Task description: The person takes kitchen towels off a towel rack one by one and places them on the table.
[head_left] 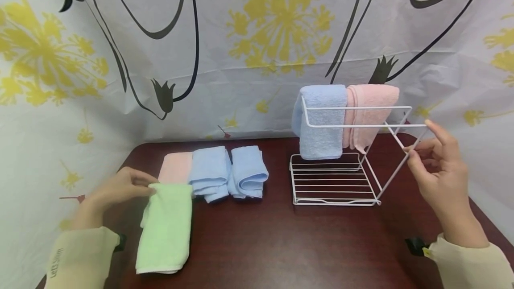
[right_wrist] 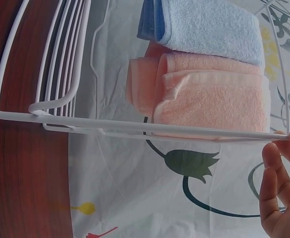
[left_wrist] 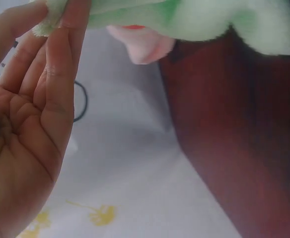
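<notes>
My left hand (head_left: 127, 186) pinches the top corner of a folded green towel (head_left: 166, 231), which hangs over the front left of the table. In the left wrist view thumb and fingers meet on the green cloth. On the right, my right hand (head_left: 439, 171) grips the side bar of a white wire rack (head_left: 335, 202) between thumb and fingers. Over the rack's upper rails hang a blue towel (head_left: 323, 124) and, right beside it, a pink towel (head_left: 371, 110). The right wrist view shows both hanging towels and the rack's side frame.
Behind the green towel lie a folded pink towel (head_left: 176, 167) and two folded blue towels, one (head_left: 209, 171) in the middle and one (head_left: 248, 171) on the right. The dark red table (head_left: 281, 244) ends at a patterned white curtain (head_left: 225, 57).
</notes>
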Demonstrator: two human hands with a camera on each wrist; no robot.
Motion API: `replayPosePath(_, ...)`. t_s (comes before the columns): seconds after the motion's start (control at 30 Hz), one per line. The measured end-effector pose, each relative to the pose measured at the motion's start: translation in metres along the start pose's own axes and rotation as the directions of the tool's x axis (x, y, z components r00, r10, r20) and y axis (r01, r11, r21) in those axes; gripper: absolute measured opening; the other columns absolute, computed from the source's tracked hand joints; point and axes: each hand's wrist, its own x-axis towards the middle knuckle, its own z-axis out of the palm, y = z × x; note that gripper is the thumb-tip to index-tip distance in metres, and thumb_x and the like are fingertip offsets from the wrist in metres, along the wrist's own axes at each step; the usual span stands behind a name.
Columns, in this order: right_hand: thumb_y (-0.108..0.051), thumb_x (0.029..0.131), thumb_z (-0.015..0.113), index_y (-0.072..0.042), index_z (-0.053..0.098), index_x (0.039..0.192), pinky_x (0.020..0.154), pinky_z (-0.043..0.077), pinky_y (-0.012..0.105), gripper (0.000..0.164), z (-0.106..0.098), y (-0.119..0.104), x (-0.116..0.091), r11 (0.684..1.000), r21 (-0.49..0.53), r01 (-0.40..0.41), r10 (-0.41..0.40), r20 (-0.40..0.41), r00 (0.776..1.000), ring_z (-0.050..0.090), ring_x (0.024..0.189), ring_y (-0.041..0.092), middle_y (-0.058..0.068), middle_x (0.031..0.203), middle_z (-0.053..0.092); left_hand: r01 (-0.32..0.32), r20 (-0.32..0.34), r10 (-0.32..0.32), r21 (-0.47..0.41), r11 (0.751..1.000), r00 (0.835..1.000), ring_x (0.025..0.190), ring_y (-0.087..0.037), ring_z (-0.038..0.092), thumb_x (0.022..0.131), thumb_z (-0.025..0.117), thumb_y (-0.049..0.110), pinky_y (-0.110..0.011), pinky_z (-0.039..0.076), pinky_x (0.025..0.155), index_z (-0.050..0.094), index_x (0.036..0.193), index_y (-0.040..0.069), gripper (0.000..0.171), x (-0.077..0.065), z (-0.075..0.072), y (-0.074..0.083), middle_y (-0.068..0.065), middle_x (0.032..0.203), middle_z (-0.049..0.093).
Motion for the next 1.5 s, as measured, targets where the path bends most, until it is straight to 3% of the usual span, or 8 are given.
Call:
replayPosePath(0.2,0.015,0.085,0.055,0.007,0.039,0.142,0.067,0.044,0.001,0.059,0.000,0.000,0.001,1.000,0.004,0.008,-0.008,0.000,1.000,0.061,0.075,-0.013,-0.025,0.092,0.063,0.038,0.012,-0.037,-0.075,0.996,0.999,0.082,-0.004,0.067,0.087,0.075,0.015,-0.025,0.056,0.073,0.069,0.115,-0.008,0.036,0.003,0.006,-0.010,-0.014,0.098,0.076)
replayPosePath(0.63,0.015,0.085,0.055,0.007,0.040,0.141,0.068,0.045,0.001,0.059,0.000,-0.001,0.000,1.000,0.022,0.004,-0.004,-0.008,1.000,0.062,0.075,-0.013,-0.024,0.092,0.064,0.056,0.005,-0.056,-0.044,0.997,0.998,0.095,-0.016,0.068,0.088,0.075,0.018,-0.033,0.056,0.079,0.069,0.116,-0.005,0.037,0.002,0.018,-0.024,-0.016,0.106,0.075)
replayPosePath(0.97,0.015,0.085,0.055,0.007,0.040,0.141,0.065,0.044,0.001,0.059,0.000,-0.001,0.001,1.000,0.014,0.002,-0.002,-0.004,1.000,0.061,0.073,-0.013,-0.025,0.092,0.064,0.061,-0.032,-0.062,-0.032,0.998,0.998,0.093,-0.010,0.068,0.090,0.074,0.022,-0.028,0.056,0.077,0.068,0.121,-0.001,0.040,0.001,0.015,-0.021,-0.016,0.110,0.074)
replayPosePath(1.33,0.015,0.085,0.055,0.007,0.040,0.141,0.064,0.044,0.001,0.059,0.000,-0.001,0.001,1.000,0.018,0.010,-0.010,-0.007,1.000,0.062,0.073,-0.013,-0.024,0.092,0.064,-0.015,-0.130,0.013,-0.017,1.000,0.991,0.092,0.008,0.064,0.095,0.068,0.025,-0.018,0.054,0.078,0.070,0.119,0.001,0.034,0.000,0.005,-0.009,-0.016,0.113,0.074)
replayPosePath(1.5,0.016,0.085,0.055,0.007,0.040,0.141,0.064,0.044,0.001,0.059,0.000,-0.001,0.001,1.000,0.011,0.012,-0.012,-0.003,1.000,0.061,0.073,-0.014,-0.025,0.092,0.063,-0.027,-0.131,0.031,0.034,0.999,0.991,0.098,0.004,0.064,0.096,0.066,0.028,-0.020,0.054,0.080,0.070,0.120,0.005,0.032,0.005,0.005,-0.001,-0.014,0.116,0.073)
